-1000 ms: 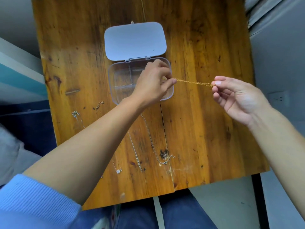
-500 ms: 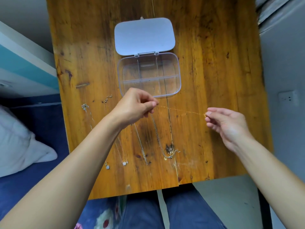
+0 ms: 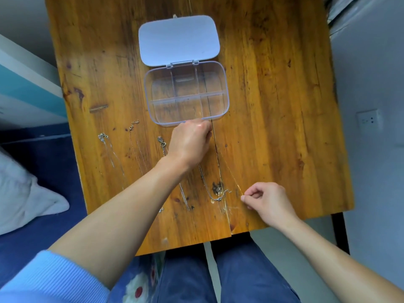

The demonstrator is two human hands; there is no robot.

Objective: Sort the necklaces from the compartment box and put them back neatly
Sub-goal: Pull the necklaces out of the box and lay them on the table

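Note:
A clear compartment box (image 3: 225,99) lies open on the wooden table (image 3: 273,106), its white lid (image 3: 178,39) flipped back; its compartments look empty. My left hand (image 3: 189,143), just below the box, pinches one end of a thin gold necklace (image 3: 229,171). My right hand (image 3: 267,201), near the front edge, pinches the other end, so the chain runs lengthwise down the table. Several silver necklaces lie in parallel lines to the left: one (image 3: 105,141) far left, one (image 3: 134,132) beside it, one (image 3: 162,143) partly under my left wrist, and one (image 3: 215,196) beside the gold chain.
The table's front edge (image 3: 185,248) is close to my lap. A white pillow (image 3: 24,200) lies on blue bedding to the left. A wall socket (image 3: 368,120) is on the grey wall at right.
Both hands moved the gold necklace from crosswise in front of the box to lengthwise on the table: the left hand now sits at the box's front edge, the right hand dropped toward the front.

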